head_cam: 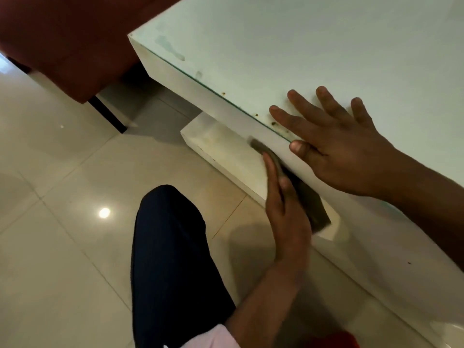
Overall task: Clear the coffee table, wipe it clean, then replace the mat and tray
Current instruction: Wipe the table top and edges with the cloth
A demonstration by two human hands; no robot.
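The white coffee table (263, 46) has a glass top that runs diagonally across the view, with smears near its far corner. Small brown crumbs (274, 124) lie along its near edge. My right hand (334, 144) lies flat on the glass at that edge, fingers spread and thumb over the rim. Just below the edge, my left hand (286, 217) holds a dark grey cloth (308, 204) between thumb and straight fingers, against the table's white side. The mat and tray are out of view.
A red-brown sofa (70, 41) with a black leg (108, 114) stands at the upper left, close to the table's corner. The table's white lower base (221, 146) juts out over the glossy tiled floor (50, 247). My knee (173, 247) in dark trousers is beside it.
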